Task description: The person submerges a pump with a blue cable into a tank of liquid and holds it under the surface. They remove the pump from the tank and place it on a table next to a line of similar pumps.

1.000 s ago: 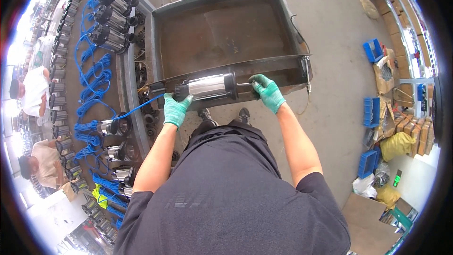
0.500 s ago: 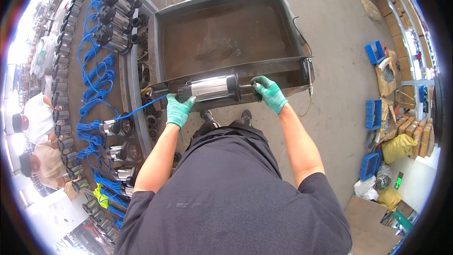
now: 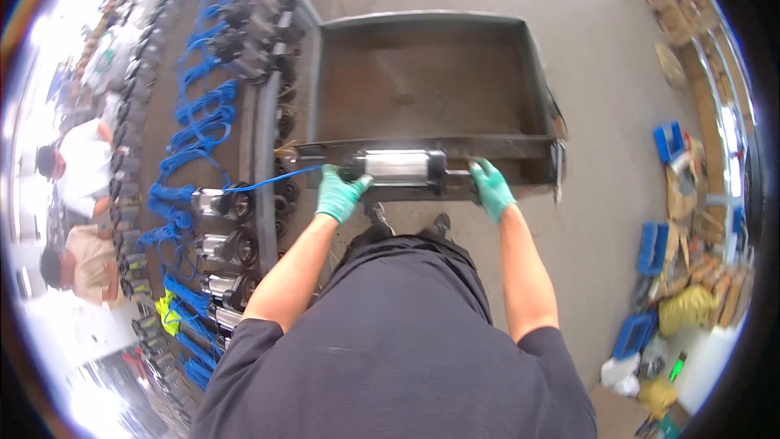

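Observation:
A pump motor (image 3: 396,168) lies level across in front of me, a shiny steel cylinder with black ends, above the near trough of a metal tank (image 3: 422,15). My left hand (image 3: 338,195), in a green glove, is closed on its left black end, thumb on the near side. From that end a blue cable (image 3: 276,180) runs off to the left. A thin metal shaft (image 3: 458,171) sticks out of the right end. My right hand (image 3: 492,189), also gloved in green, closes round the shaft's outer end; its fingertips look dark and are partly hidden.
Left of the tank stands a metal rail (image 3: 266,171), with several more motors (image 3: 218,245) and coiled blue cables (image 3: 203,118) beyond. Two people (image 3: 85,167) are at the far left. Blue bins (image 3: 652,248) and sacks (image 3: 687,309) lie along the right.
The whole view has shifted and turned slightly, so the tank and motor now appear farther right and lower. Both hands keep their hold on the motor and shaft.

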Motion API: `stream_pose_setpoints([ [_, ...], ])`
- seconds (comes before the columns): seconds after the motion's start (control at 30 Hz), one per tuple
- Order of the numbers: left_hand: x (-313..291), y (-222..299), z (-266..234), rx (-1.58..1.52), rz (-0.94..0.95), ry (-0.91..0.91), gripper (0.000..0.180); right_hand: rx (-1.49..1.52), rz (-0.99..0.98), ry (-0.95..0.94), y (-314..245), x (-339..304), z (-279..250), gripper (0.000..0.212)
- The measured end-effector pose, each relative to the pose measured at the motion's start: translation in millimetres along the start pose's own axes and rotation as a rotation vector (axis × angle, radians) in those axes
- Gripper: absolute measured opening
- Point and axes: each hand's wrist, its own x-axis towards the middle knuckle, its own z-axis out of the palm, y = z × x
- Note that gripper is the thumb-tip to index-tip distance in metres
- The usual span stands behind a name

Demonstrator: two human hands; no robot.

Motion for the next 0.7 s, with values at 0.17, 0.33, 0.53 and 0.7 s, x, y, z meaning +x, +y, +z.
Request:
stream_pose_setpoints([
  [0.17,-2.5,-0.4,2.0,0.049,-0.023,-0.032,0.079,0.073,0.074,-0.274,-9.2,-8.3,-30.0,0.032],
  [0.33,-1.5,3.8,5.4,0.094,-0.096,-0.045,0.082,-0.117,0.072,-0.102,13.2,26.0,-37.8,0.041],
  [0.53,-5.0,13.5,-2.5,0.123,-0.104,-0.016,0.082,0.157,0.047,-0.014,21.5,30.0,-16.3,0.026],
  [0.7,-7.3,8.8,2.0,0.124,-0.092,0.015,0.078,0.294,0.191,-0.025,17.4,21.7,-9.0,0.042],
])
